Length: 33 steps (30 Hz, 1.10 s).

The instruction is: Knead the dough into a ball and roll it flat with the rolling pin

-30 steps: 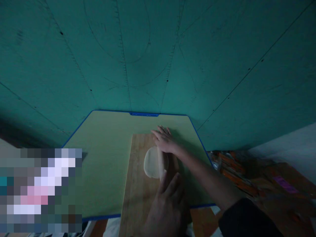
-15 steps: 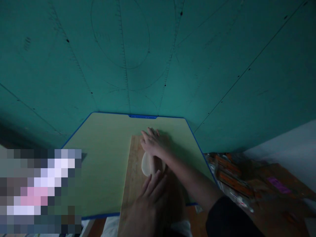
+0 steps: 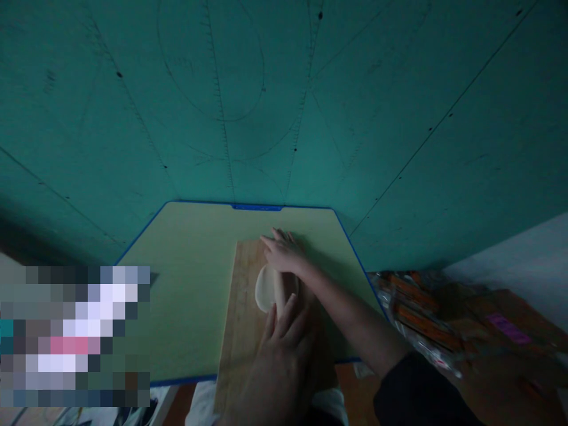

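Note:
A flat round of dough (image 3: 265, 289) lies on a wooden board (image 3: 239, 319), with a rolling pin (image 3: 279, 289) across it, pointing away from me. My right hand (image 3: 284, 251) reaches in from the right and holds the pin's far end, its fingers extended past it. At the near end my left hand (image 3: 281, 355) has its fingers over the pin. Both hands hide the pin's ends. Some dough shows to the right of the pin too, partly shaded by my right arm.
The board rests on a pale table (image 3: 186, 296) with a blue rim, against a green wall (image 3: 248, 130) marked with lines. Plastic-wrapped orange packages (image 3: 426, 325) and a cardboard box (image 3: 528, 313) lie at the right. A blurred-out patch covers the lower left.
Both hands and the rolling pin have shifted a little to the right across the dough. More of the dough's left side now shows. The view has moved slightly.

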### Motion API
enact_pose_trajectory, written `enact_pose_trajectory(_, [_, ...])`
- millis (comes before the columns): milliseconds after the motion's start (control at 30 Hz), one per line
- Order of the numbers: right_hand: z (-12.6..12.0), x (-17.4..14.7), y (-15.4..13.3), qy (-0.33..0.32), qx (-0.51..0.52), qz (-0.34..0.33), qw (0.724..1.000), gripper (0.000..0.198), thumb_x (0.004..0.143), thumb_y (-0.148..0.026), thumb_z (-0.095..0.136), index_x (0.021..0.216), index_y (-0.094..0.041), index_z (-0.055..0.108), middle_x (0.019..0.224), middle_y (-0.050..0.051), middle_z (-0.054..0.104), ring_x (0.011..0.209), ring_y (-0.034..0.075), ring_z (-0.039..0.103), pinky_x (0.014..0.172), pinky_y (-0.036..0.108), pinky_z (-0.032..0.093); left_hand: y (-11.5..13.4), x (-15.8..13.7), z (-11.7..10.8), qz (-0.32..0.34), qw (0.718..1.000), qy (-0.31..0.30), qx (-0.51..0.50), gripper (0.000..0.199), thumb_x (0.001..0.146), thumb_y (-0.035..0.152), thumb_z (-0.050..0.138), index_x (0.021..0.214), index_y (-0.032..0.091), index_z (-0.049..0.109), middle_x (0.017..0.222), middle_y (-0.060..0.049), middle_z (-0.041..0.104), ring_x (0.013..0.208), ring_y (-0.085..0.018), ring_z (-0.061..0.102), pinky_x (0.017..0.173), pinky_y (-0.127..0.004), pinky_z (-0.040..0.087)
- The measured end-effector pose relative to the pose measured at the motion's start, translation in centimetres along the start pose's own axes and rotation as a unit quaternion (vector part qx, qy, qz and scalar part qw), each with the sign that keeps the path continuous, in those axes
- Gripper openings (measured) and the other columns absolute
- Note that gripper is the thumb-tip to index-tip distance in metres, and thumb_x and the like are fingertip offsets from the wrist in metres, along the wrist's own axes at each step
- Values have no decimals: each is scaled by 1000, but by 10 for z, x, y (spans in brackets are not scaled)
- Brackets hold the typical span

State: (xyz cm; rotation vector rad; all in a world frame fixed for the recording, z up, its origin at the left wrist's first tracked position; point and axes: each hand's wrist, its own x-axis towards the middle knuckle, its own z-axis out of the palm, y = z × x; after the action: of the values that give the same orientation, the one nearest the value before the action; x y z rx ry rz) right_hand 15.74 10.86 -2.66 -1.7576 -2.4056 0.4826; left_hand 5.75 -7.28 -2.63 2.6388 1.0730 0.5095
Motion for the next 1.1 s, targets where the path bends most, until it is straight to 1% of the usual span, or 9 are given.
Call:
enact_pose_trajectory(100, [-6, -10, 23, -14, 13, 35, 999, 52, 101, -30, 41, 152, -20, 42, 160, 17, 39, 149, 31, 32, 118, 56, 23, 14, 15, 4, 0, 1000, -10, -5, 34, 93, 29, 57, 124, 19, 67, 144, -13, 58, 145, -39, 37, 117, -74, 24])
enact_pose_trajectory(200, [-10, -19, 34, -21, 17, 48, 998, 53, 103, -31, 35, 155, -20, 38, 160, 14, 38, 151, 28, 30, 120, 54, 23, 21, 21, 12, 12, 1000, -8, 3, 34, 93, 35, 59, 119, 15, 69, 132, -17, 66, 141, -41, 43, 117, -76, 18])
enact_pose_trajectory(300, [-11, -23, 36, -23, 15, 58, 998, 53, 104, -30, 31, 156, -18, 36, 161, 14, 37, 151, 26, 29, 120, 52, 22, 21, 21, 15, 37, 999, -8, 14, 38, 93, 38, 59, 119, 13, 69, 129, -19, 67, 140, -42, 43, 117, -75, 20])
enact_pose_trajectory(467, [-5, -21, 18, 5, 2, 73, 997, 54, 102, -26, 33, 155, -16, 36, 160, 18, 37, 151, 30, 29, 121, 56, 18, 6, 8, 1, 41, 999, 11, 26, 46, 93, 27, 56, 137, 12, 59, 149, -17, 53, 146, -38, 36, 119, -63, 31])
enact_pose_trajectory(600, [-1, -13, -12, 27, -6, 40, 999, 51, 99, -28, 43, 149, -19, 46, 162, 15, 34, 151, 31, 26, 122, 54, 14, -16, -17, -7, 0, 999, 10, 46, 71, 82, 6, 49, 152, 14, 40, 163, -14, 31, 152, -36, 20, 114, -57, 41])
enact_pose_trajectory(767, [-2, -4, -34, 26, -28, -34, 999, 41, 97, -29, 46, 135, -21, 61, 155, 11, 46, 150, 34, 27, 122, 55, 16, -35, -41, -1, -18, 996, 58, 68, 67, 86, 4, 40, 151, 17, 42, 164, -13, 30, 151, -37, 23, 109, -60, 47])
enact_pose_trajectory(933, [-8, -21, -3, -3, -4, -11, 1000, 48, 99, -25, 44, 146, -23, 51, 162, 10, 37, 153, 32, 22, 123, 54, 14, -22, -29, 2, 10, 997, 25, 78, 72, 79, 3, 48, 150, 17, 44, 165, -14, 28, 151, -44, 14, 107, -64, 47])
enact_pose_trajectory(1033, [-12, -42, 21, 0, 14, 32, 999, 53, 103, -27, 34, 156, -22, 37, 164, 13, 30, 154, 30, 20, 123, 55, 13, -5, -14, 7, 33, 995, 21, 97, 63, 85, 7, 51, 148, 14, 47, 163, -15, 31, 152, -44, 12, 109, -66, 44])
enact_pose_trajectory(1100, [-15, -55, 32, 9, 16, 46, 999, 54, 105, -27, 30, 158, -20, 30, 164, 14, 30, 153, 30, 21, 123, 55, 13, 5, -6, 12, 45, 994, 19, 99, 54, 90, 13, 52, 144, 13, 52, 161, -16, 36, 151, -43, 20, 110, -66, 41])
